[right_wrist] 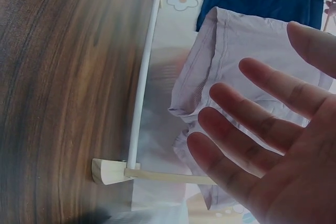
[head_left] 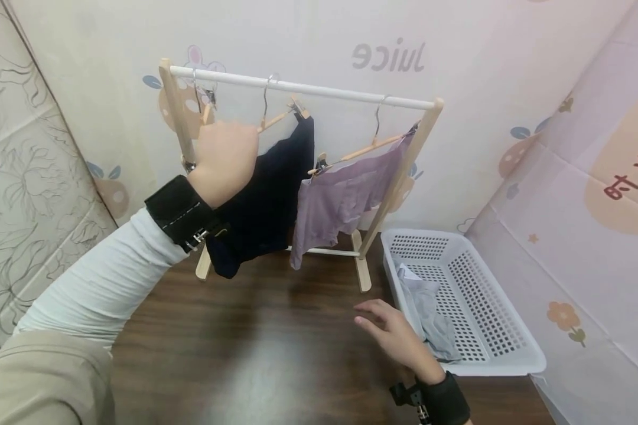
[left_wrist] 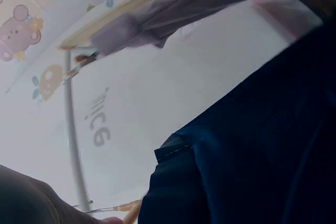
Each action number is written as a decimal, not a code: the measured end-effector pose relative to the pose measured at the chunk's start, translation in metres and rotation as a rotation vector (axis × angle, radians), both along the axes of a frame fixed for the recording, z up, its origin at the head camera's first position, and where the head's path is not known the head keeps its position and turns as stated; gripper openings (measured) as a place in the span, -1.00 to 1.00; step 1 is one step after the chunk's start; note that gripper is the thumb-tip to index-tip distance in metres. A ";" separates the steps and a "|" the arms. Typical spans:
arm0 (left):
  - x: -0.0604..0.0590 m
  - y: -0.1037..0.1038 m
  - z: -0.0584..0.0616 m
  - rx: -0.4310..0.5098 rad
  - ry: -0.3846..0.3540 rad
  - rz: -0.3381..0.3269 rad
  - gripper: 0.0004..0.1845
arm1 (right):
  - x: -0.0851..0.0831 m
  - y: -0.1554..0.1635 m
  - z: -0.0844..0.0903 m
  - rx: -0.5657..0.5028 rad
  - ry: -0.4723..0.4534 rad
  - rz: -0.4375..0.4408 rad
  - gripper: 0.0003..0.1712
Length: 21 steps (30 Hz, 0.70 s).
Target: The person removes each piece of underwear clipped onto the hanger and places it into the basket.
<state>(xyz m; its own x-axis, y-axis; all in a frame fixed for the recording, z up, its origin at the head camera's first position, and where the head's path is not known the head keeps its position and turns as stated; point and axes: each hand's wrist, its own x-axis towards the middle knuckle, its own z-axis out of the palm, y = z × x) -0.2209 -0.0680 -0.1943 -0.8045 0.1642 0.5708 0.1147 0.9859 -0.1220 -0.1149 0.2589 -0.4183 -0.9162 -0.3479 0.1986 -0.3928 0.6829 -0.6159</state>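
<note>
Pale printed back wall, floral left wall, dark wood-grain surface, soft glare

head view: bright | floor: pale glare | left wrist view: dimmer, blurry

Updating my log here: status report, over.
Left hand gripping hanger with dark garment. Right hand empty, beside basket. Lilac garment alongside on rack, no blockage seen.
</note>
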 end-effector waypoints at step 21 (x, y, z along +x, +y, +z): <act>0.069 -0.065 0.025 0.046 -0.042 -0.052 -0.60 | 0.005 -0.001 0.003 0.014 -0.011 -0.064 -0.73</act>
